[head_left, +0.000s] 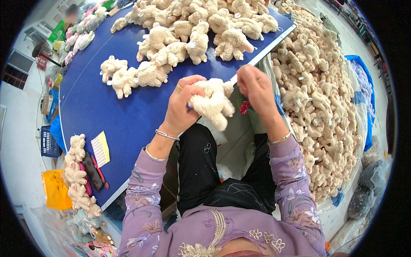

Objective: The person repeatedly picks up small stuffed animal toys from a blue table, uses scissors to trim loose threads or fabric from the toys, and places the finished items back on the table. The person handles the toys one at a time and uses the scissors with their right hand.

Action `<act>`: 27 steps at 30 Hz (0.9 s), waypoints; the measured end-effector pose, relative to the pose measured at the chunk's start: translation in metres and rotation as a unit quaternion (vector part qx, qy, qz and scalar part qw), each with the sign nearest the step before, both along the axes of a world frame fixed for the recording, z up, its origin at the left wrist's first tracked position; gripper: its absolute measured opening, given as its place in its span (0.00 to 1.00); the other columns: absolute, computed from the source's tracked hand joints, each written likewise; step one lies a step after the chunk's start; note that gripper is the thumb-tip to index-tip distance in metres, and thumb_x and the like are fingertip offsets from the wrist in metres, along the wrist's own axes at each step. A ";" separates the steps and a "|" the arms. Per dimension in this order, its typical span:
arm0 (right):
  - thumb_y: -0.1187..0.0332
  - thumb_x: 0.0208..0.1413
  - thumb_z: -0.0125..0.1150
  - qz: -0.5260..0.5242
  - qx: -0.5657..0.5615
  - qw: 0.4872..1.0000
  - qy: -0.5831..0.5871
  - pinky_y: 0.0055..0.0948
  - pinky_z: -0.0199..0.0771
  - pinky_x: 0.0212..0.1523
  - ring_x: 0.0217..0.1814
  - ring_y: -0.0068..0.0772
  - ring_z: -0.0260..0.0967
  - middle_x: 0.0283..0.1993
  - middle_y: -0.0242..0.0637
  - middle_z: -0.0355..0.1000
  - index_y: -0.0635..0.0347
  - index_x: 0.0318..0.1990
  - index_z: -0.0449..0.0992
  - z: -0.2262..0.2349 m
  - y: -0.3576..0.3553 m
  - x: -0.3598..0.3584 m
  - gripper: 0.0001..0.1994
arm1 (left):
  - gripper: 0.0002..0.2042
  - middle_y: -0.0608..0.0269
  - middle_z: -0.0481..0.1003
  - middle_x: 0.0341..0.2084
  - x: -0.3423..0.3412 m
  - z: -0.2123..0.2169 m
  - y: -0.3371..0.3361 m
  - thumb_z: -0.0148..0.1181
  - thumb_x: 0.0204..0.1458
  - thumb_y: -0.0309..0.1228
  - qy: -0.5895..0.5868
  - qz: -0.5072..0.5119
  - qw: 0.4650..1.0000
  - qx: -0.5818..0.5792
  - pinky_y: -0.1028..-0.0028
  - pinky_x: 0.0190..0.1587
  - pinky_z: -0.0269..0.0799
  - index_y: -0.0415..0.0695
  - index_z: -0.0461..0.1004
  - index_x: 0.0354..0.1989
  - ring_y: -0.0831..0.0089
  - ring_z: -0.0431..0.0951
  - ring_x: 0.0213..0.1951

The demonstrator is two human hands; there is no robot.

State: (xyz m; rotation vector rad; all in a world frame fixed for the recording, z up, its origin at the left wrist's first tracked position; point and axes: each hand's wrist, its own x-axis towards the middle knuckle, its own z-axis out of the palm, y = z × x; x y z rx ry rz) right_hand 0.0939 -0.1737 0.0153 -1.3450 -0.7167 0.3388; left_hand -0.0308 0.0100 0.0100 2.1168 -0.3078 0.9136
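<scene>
My left hand grips a small cream plush toy above my lap, just off the table's near edge. The toy's stubby limbs point down and toward the right. Just right of it, my right hand is closed with thumb and fingers pinched together. What it pinches, if anything, is too small to see. A dark pink scrap shows just below those fingers; whether it hangs from them I cannot tell. Nearest on the table lies a row of similar plush toys, some with white tags.
The blue table bears a heap of plush toys at its far side. A large pile of the same toys fills a sack on the right. At left lie a sticker sheet, a phone and a red tool.
</scene>
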 end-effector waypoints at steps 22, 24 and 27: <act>0.65 0.53 0.64 0.074 -0.089 0.993 0.035 0.15 0.63 0.29 0.29 0.10 0.61 0.29 0.24 0.69 0.63 0.38 0.73 -0.007 0.012 -0.013 0.12 | 0.11 0.66 0.76 0.36 0.000 -0.008 0.007 0.55 0.59 0.31 0.168 -0.071 0.858 -0.480 0.79 0.39 0.72 0.37 0.72 0.45 0.82 0.75 0.36; 0.65 0.53 0.64 0.082 -0.087 0.992 0.031 0.15 0.64 0.29 0.29 0.11 0.61 0.29 0.24 0.68 0.62 0.37 0.72 -0.004 0.015 -0.013 0.12 | 0.11 0.66 0.77 0.35 -0.003 -0.004 0.007 0.56 0.58 0.32 0.149 -0.085 0.830 -0.531 0.80 0.38 0.73 0.38 0.73 0.45 0.82 0.76 0.36; 0.62 0.55 0.61 0.058 -0.094 0.993 0.029 0.16 0.61 0.26 0.27 0.11 0.61 0.27 0.24 0.67 0.62 0.32 0.72 -0.001 0.012 -0.011 0.11 | 0.10 0.67 0.77 0.34 -0.007 -0.007 0.010 0.58 0.57 0.31 0.157 -0.061 0.845 -0.508 0.81 0.37 0.72 0.38 0.74 0.43 0.84 0.75 0.34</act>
